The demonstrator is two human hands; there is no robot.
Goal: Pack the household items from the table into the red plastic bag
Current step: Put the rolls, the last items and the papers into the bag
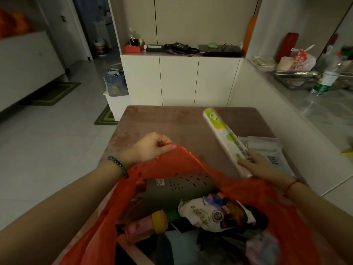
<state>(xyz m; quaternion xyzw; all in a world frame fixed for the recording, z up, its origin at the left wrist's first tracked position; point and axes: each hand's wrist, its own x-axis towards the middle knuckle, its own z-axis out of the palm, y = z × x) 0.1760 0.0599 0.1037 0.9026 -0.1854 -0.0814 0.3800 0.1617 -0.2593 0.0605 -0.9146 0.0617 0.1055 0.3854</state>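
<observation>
- The red plastic bag (183, 163) fills the lower centre of the frame, its mouth held wide open and facing the camera.
- Several items already lie inside, so the packing looks well under way: a grey perforated item (177, 188) near the far wall of the bag, a white printed pouch (214, 213) to the right of centre, a pink bottle with a yellow cap (147, 224) to the lower left, and darker things below that are too dim to name.
- Two things are left on the brown table (162, 121), at centre right of the frame: a long white-and-green box (223, 134) lying diagonally, and just beside it, further right, a flat clear packet holding white rolls (265, 148).
- I judge the long box is next in, with the packet to follow.
- The left hand (150, 148), at centre left, has its forearm reaching in from the lower left; fingers and thumb are pinched together on the bag's far rim, lifting it.
- The right hand (257, 165), at centre right, lies palm down with fingers laid over the near end of the long box, which rests on the table; whether they have closed around it cannot be told.
</observation>
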